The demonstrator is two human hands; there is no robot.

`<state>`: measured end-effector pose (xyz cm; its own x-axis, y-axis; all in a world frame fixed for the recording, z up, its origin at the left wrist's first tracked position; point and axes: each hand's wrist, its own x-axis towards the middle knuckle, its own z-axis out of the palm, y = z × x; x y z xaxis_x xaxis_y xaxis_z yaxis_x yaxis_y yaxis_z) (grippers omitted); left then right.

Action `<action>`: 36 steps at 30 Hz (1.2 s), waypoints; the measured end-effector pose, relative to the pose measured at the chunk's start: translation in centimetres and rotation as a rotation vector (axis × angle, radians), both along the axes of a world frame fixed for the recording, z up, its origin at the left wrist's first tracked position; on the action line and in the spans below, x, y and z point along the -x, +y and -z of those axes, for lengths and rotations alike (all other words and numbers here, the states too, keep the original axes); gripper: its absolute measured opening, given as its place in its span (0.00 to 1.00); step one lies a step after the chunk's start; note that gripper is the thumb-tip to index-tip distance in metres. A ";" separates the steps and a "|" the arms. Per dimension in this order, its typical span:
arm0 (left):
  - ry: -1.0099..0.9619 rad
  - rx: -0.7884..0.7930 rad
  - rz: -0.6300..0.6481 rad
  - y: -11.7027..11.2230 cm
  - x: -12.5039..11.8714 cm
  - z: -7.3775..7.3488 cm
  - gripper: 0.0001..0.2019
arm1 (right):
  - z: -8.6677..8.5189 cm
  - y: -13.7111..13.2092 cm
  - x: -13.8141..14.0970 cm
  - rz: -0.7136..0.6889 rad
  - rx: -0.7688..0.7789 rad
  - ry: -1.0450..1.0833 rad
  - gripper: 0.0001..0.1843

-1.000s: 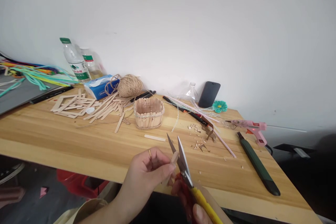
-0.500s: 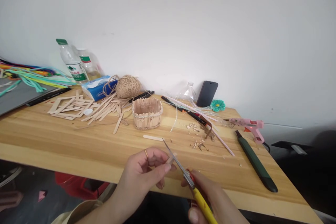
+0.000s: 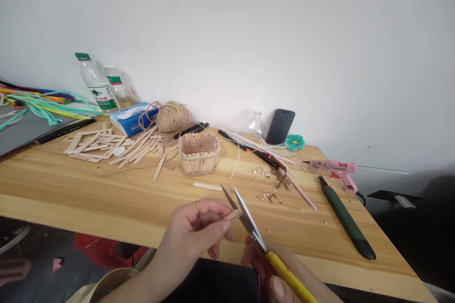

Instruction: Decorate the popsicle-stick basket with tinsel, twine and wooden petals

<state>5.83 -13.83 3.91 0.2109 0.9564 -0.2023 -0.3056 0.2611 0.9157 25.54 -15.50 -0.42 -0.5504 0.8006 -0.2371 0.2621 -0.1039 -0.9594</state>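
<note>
My left hand (image 3: pixel 197 232) pinches a short wooden craft stick (image 3: pixel 233 215) between thumb and fingers over the near edge of the wooden table (image 3: pixel 106 199). My right hand (image 3: pixel 280 277) grips yellow-handled scissors (image 3: pixel 254 234). Their blades are parted around the stick's tip. A loose stick piece (image 3: pixel 207 186) lies on the table just beyond. Further back stands a small basket (image 3: pixel 198 152) made of craft sticks.
A heap of craft sticks (image 3: pixel 117 144), a twine ball (image 3: pixel 174 116), a tissue pack (image 3: pixel 134 120) and two bottles (image 3: pixel 96 83) sit at the back left. A phone (image 3: pixel 280 126), a pink glue gun (image 3: pixel 337 171), a green utility knife (image 3: pixel 346 220) and wood scraps (image 3: pixel 268 184) lie right.
The scissors' blades closed half a second ago and have now parted again at the stick's tip. My left hand has stayed almost still.
</note>
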 end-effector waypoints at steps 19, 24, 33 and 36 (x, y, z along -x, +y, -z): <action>0.024 0.051 -0.122 -0.7 -0.8 -0.7 0.07 | -3.1 -0.7 0.3 0.063 -0.044 -0.058 0.33; 0.015 0.083 -0.160 -0.7 -0.9 -1.0 0.06 | -4.1 -0.4 0.7 0.018 -0.141 -0.091 0.30; -0.010 0.054 -0.076 -0.6 -0.3 -0.3 0.06 | -5.2 -0.1 1.0 -0.004 -0.154 -0.128 0.32; 0.007 0.050 -0.060 -0.5 -0.3 -0.5 0.05 | -5.5 0.0 1.0 -0.007 -0.160 -0.146 0.31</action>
<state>6.09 -14.28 4.38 0.1524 0.9558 -0.2513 -0.3161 0.2881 0.9039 24.56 -15.54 5.06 -0.5248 0.8309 -0.1850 0.3997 0.0487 -0.9153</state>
